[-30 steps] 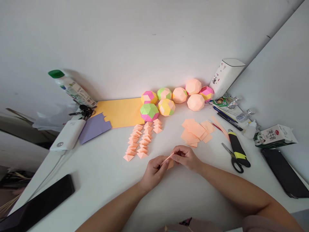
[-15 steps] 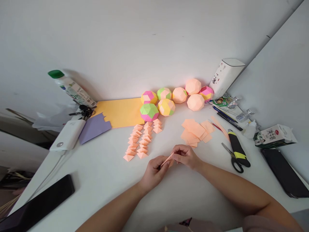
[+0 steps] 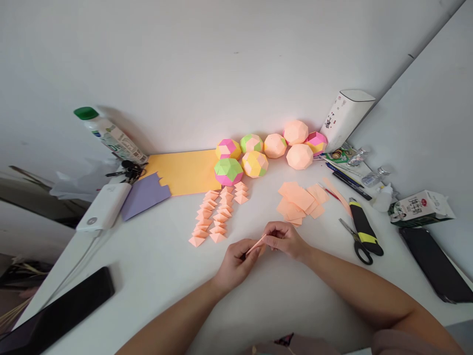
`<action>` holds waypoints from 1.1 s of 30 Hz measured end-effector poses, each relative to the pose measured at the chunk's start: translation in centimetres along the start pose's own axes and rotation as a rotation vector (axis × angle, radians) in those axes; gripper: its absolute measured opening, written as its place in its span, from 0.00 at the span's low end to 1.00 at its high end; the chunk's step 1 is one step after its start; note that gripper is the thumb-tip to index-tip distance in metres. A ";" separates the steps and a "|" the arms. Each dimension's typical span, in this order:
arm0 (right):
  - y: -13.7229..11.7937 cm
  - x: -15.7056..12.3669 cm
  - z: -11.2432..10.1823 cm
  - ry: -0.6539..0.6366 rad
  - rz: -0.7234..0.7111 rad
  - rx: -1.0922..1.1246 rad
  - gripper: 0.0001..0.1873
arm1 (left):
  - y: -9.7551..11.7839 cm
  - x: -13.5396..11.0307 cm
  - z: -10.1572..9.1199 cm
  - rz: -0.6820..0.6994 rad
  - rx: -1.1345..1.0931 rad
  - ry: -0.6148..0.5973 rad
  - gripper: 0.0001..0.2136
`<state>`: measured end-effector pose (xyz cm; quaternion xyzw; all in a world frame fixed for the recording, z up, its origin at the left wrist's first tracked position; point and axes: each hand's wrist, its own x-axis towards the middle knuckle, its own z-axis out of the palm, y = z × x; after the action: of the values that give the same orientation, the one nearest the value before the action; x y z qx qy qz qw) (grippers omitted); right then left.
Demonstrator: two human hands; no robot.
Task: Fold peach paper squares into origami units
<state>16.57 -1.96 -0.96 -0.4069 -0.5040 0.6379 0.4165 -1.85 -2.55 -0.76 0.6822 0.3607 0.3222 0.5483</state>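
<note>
My left hand [image 3: 234, 264] and my right hand [image 3: 284, 239] meet low in the middle of the white table [image 3: 155, 266], both pinched on one small peach paper piece [image 3: 256, 244] seen edge-on between the fingers. Just beyond the left hand lie rows of folded peach paper units [image 3: 218, 214]. A loose heap of flat peach paper squares [image 3: 300, 199] lies past the right hand. Several paper balls [image 3: 254, 162], peach or pink, green and yellow, sit at the back by the wall.
Scissors [image 3: 356, 241] and a black-yellow utility knife [image 3: 364, 227] lie right of my right hand; pens, a milk carton [image 3: 419, 207] and a dark phone [image 3: 438, 266] further right. Left: power bank [image 3: 105, 204], keys, bottle [image 3: 109, 133], purple and orange sheets [image 3: 185, 170], another dark phone [image 3: 62, 310].
Almost nothing: both hands stay together on the peach piece, with only slight shifts of the fingers.
</note>
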 end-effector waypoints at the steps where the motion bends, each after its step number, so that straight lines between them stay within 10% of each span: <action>1: 0.0 0.0 0.0 0.002 -0.002 -0.002 0.11 | 0.0 0.0 0.0 -0.004 -0.001 -0.004 0.15; 33: 0.1 0.0 0.0 -0.006 -0.054 0.014 0.10 | -0.2 0.0 0.0 -0.010 -0.081 -0.043 0.16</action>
<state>16.56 -1.97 -1.05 -0.3882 -0.5117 0.6312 0.4347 -1.90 -2.54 -0.92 0.6644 0.3387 0.3191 0.5848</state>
